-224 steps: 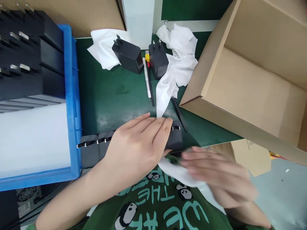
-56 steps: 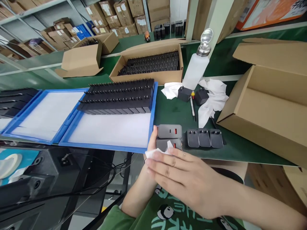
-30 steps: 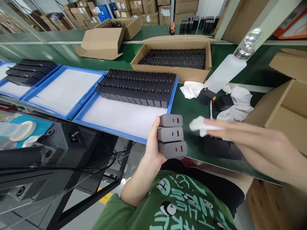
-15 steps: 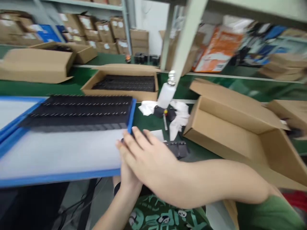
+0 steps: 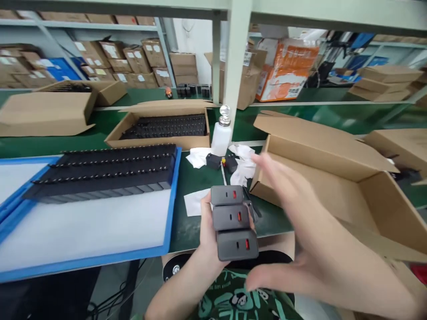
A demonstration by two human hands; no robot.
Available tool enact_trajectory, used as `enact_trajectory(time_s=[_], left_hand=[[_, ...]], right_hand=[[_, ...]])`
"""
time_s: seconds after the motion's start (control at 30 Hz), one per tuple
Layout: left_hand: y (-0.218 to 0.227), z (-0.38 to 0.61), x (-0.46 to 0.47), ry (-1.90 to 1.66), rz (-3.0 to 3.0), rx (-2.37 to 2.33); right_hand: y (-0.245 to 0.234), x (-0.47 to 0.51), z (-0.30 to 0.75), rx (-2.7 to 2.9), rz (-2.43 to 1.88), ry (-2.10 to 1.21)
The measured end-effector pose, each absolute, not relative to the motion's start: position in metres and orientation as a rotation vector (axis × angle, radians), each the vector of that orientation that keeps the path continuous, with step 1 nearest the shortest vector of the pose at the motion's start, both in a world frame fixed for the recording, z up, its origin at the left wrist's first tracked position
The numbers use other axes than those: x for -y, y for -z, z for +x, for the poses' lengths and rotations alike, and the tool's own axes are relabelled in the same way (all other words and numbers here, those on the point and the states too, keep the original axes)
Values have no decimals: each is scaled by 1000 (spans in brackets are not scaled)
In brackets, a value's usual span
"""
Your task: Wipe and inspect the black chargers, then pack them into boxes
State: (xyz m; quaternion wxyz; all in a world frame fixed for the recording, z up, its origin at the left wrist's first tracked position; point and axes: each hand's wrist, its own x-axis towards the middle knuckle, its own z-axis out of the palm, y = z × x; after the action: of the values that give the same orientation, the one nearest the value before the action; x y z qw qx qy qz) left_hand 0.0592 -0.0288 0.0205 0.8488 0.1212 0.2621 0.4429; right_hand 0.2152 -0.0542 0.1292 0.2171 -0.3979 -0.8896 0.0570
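My left hand [image 5: 204,235] is closed round three grey chargers [image 5: 233,224], held side by side in a row just in front of the table edge, their port faces with red sockets towards me. Fingers spread and nothing in them, my right hand [image 5: 300,240] hovers to the right of the chargers, slightly blurred and not touching them. A white wipe [image 5: 195,202] lies flat on the green mat just left of the chargers.
A blue tray [image 5: 171,195] at left carries rows of black chargers [image 5: 106,171] on white foam. An open, empty cardboard box [image 5: 333,195] stands at right. Behind are a white dispenser bottle [image 5: 221,133], crumpled white cloths [image 5: 245,162] and a carton of chargers [image 5: 167,126].
My right hand, which lay over the chargers half a second ago, has drawn away to the right, so the three chargers show. The wipe it held a second ago lies on the mat.
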Motion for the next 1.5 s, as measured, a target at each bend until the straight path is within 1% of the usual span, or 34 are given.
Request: enact_trajectory(time_s=[0.07,0.17,0.3,0.57,0.77,1.1,1.27,1.5], left_hand=[[-18,54,26,-915,208,-428],[-13,46,26,-895,202,-326],[-10,40,29,-824,197,-297],[-18,37,31,-882,163,-404],[-20,34,31,-946,224,-495],[-18,31,30,-1051,251,-442],[-17,29,33,-1013,260,-400],[-6,28,37,-957,126,-293]], right_hand=[[-109,58,228,2336,-1143,-214],[-77,61,228,2343,-1096,-243],[-59,59,215,2327,-1013,-229],[-59,52,213,2303,-1001,-342],[-58,52,209,2306,-1006,-363],[-55,57,207,2335,-1041,-300],[-57,57,203,2313,-982,-317],[-58,57,199,2279,-914,-415]])
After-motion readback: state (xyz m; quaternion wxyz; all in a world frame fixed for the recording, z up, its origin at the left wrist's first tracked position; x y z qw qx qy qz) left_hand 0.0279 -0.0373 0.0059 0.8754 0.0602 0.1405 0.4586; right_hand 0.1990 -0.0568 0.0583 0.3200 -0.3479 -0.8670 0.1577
